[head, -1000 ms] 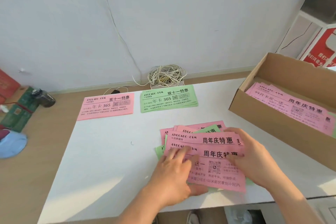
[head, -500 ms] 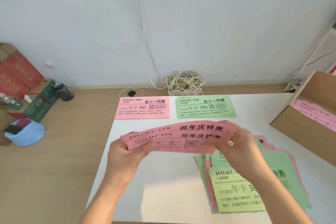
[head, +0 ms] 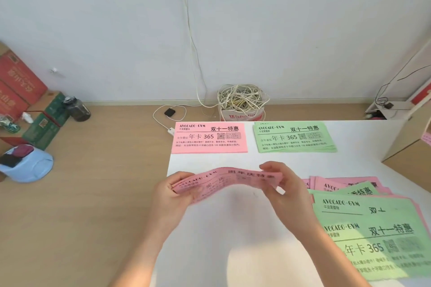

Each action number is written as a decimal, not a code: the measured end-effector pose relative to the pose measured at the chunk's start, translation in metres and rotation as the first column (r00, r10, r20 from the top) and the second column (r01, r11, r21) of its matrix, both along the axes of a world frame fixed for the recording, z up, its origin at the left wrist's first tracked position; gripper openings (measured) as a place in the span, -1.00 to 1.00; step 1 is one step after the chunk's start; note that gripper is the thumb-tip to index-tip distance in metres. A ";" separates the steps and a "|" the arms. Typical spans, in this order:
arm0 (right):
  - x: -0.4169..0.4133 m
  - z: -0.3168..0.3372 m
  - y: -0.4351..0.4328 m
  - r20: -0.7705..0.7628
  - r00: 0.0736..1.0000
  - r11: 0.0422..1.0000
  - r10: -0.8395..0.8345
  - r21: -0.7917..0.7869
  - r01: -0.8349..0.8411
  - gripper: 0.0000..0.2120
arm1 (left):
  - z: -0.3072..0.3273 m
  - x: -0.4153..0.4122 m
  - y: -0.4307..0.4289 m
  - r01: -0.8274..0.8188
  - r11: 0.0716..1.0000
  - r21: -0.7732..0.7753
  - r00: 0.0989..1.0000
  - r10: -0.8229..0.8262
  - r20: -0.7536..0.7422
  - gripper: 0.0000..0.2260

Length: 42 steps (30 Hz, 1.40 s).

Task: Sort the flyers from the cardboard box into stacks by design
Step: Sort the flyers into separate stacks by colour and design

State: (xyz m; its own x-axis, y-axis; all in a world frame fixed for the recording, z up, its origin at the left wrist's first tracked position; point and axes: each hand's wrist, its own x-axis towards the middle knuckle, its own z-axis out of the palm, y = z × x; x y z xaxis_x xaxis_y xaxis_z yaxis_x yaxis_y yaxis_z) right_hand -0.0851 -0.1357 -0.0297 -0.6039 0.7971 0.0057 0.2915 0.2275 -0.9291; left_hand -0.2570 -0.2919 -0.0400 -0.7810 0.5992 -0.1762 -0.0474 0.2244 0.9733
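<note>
A few pink flyers [head: 231, 182] hang arched in the air above the white table [head: 233, 240], near its left edge. My left hand [head: 172, 196] grips their left end and my right hand [head: 284, 184] pinches their right end. At the table's far edge lie a pink stack [head: 208, 138] and, to its right, a green stack [head: 295, 138]. An unsorted pile of green and pink flyers [head: 370, 228] is spread at the near right. Only a corner of the cardboard box [head: 405, 142] shows at the right edge.
A tub of coiled white cables [head: 242, 102] stands on the floor behind the table. Red cartons [head: 16, 81], a green box [head: 46, 121], a dark bottle [head: 78, 108] and a blue object [head: 25, 164] sit on the wooden floor at left.
Both hands lifted the pink flyers off the mixed pile and carried them left and forward. The flyers now bow upward. The view has swung left, so the box is almost out of frame.
</note>
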 end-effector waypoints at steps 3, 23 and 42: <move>-0.009 -0.001 -0.002 0.083 0.996 0.997 0.040 -0.076 -0.034 -0.68 | -0.004 -0.013 -0.006 -0.102 0.995 -0.016 0.993 0.103 0.052 -0.70; -0.032 -0.042 -0.002 0.648 0.739 0.837 0.182 0.292 -0.463 -0.29 | -0.044 -0.053 -0.005 0.221 0.598 -0.770 0.467 -0.758 -0.455 -0.27; 0.021 -0.014 -0.007 0.517 0.855 0.874 0.036 0.400 -0.278 -0.56 | -0.043 -0.041 0.001 0.293 0.697 -0.655 0.428 -0.708 -0.562 -0.44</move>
State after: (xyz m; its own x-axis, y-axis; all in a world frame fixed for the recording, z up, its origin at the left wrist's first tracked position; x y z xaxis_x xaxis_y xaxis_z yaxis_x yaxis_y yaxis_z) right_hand -0.0645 -0.1424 -0.0441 -0.7407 0.6717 0.0108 0.5920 0.6603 -0.4622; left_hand -0.2980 -0.2910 -0.0830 -0.3096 0.9499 -0.0423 0.8777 0.3026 0.3716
